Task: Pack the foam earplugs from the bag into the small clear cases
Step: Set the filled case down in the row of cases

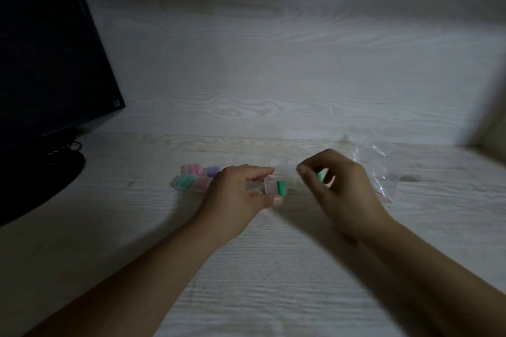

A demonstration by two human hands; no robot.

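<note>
**Green earplug held over an open clear case**

A small clear case (274,188) is held open just above the pale wood-grain surface (273,268) by the left hand (241,194), its grip pinched on the case between thumb and fingers. One green earplug (281,188) is seen lying in the case. A second green earplug (319,176) is pinched in the grip of the right hand (342,189), just beside the case. A clear plastic bag (380,169) lies behind the right hand. Filled cases (193,179) with pink, purple and green plugs are grouped left of the left hand. A dark monitor (49,63) stands at far left.
</note>
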